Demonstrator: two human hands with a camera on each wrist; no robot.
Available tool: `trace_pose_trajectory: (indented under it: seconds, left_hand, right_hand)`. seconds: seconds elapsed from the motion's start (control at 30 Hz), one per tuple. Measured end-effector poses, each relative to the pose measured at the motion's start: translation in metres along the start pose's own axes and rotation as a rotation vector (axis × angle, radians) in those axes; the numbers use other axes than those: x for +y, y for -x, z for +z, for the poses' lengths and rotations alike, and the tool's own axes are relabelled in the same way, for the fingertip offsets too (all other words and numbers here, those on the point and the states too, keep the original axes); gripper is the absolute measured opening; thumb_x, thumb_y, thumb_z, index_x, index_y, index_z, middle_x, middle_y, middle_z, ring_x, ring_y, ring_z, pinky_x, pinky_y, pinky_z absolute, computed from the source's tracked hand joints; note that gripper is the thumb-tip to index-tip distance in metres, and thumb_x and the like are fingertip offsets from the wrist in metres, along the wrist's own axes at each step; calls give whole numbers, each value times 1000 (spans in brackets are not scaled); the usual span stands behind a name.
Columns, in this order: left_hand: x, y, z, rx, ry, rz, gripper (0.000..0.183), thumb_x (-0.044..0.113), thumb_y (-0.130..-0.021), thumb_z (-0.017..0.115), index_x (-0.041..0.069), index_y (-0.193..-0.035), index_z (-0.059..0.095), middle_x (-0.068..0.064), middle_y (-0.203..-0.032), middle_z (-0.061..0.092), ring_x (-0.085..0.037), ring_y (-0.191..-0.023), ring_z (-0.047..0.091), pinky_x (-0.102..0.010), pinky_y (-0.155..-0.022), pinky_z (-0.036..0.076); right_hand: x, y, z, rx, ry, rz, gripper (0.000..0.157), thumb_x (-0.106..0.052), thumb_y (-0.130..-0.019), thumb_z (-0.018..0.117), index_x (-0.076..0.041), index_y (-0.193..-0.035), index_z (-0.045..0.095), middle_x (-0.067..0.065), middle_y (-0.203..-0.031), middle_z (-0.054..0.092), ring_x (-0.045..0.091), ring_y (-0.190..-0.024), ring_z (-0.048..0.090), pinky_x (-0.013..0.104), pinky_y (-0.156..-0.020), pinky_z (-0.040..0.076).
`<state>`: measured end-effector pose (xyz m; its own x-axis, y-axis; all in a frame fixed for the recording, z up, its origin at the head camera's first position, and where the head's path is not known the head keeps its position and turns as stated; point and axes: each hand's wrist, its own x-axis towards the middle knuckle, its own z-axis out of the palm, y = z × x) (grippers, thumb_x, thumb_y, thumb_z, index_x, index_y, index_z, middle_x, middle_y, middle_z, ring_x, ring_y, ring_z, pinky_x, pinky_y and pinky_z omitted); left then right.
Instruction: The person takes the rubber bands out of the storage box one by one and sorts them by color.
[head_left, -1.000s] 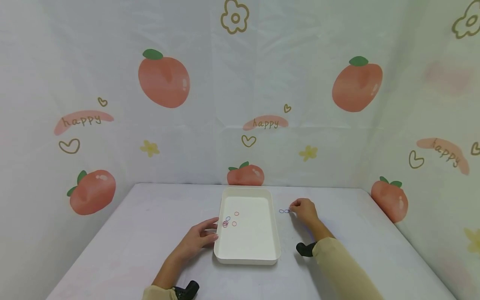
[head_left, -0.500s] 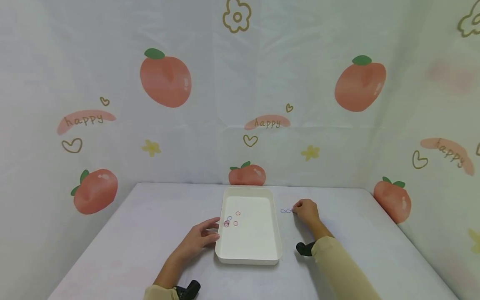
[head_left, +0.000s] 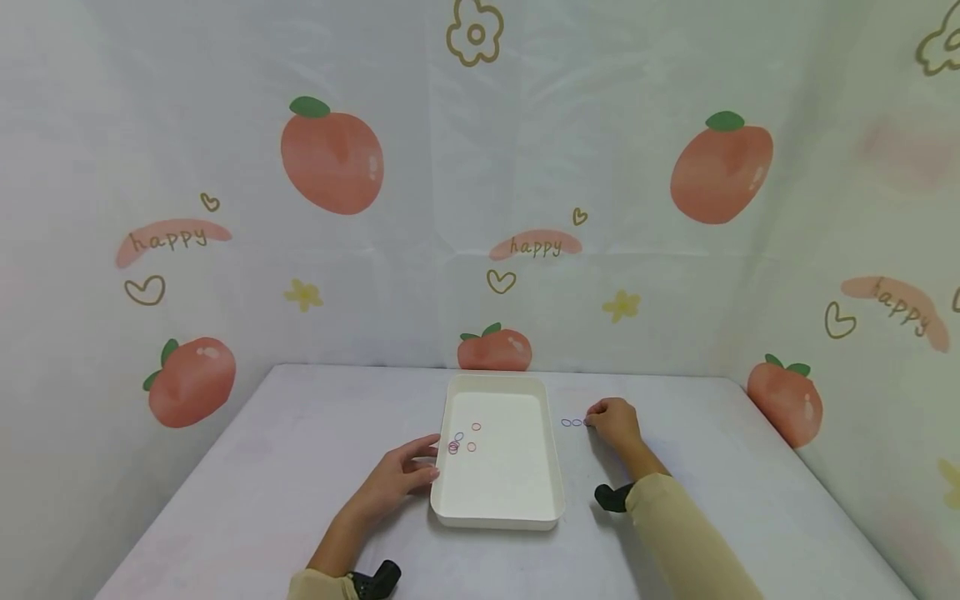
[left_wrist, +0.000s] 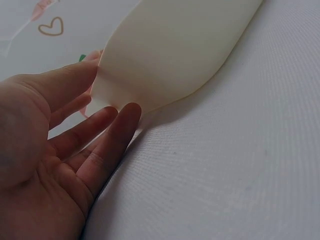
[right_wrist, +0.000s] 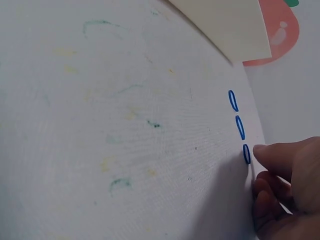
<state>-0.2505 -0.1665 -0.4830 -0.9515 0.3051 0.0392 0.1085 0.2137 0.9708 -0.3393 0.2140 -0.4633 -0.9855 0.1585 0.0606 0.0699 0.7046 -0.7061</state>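
Observation:
In the head view, a white tray (head_left: 517, 492) lies on the table. My left hand (head_left: 397, 473) rests against its left side, and in the left wrist view the fingertips (left_wrist: 131, 111) touch the outer wall. Right of the tray, my right hand (head_left: 615, 423) is at the end of a short row of small blue rings that look like rubber bands. The right wrist view shows the thumb (right_wrist: 267, 154) and curled fingers at the nearest blue ring (right_wrist: 246, 154). A middle blue ring (right_wrist: 240, 127) and a far blue ring (right_wrist: 233, 101) lie flat beyond it.
Inside the tray, toward its left side, are several small rings, among them a red ring (head_left: 476, 427) and a blue ring (head_left: 459, 437). Behind the white-covered table (head_left: 247, 500) hangs a printed curtain (head_left: 420, 167).
The head view has shifted slightly. My right hand stays at the end of the blue row with little movement, and my left hand keeps its place on the tray.

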Motion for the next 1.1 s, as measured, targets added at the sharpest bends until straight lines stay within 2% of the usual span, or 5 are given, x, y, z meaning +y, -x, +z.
trace_pose_trajectory:
  seconds: [0.27,0.57,0.7,0.83,1.1]
  left_hand:
    - [0,0,2,11,-17,-16,59,8,-91,67,0,-145,42,-24,-132,51,-32,-109,61,-42,-84,55]
    - [3,3,2,16,-11,-12,59,9,-91,68,1,-144,43,-23,-132,52,-31,-108,61,-41,-83,55]
    - [4,5,2,14,-14,-2,59,9,-91,68,0,-144,43,-23,-131,52,-32,-108,61,-41,-82,55]
    - [3,5,2,12,-5,-2,59,8,-91,67,-1,-144,42,-23,-131,51,-33,-109,61,-41,-82,55]
    - [3,3,4,14,-15,1,59,10,-91,67,1,-144,43,-23,-132,51,-31,-107,62,-41,-83,55]
  right_hand:
    - [0,0,-2,18,-56,0,11,-5,-88,67,4,-93,70,15,-92,67,31,-89,57,44,-79,48]
    - [-9,-3,-4,3,-98,-33,13,-9,-90,66,2,-94,70,12,-91,67,29,-89,56,43,-82,46]
    - [-19,0,-5,-6,-119,-63,13,-9,-88,68,3,-91,70,11,-88,67,27,-85,57,39,-74,47]
    - [-31,4,-4,-31,-168,-53,14,-11,-89,69,2,-93,69,11,-88,66,25,-81,57,33,-66,48]
    - [-53,6,5,-35,-244,-71,14,-13,-90,67,0,-95,68,10,-89,64,23,-81,55,31,-65,48]
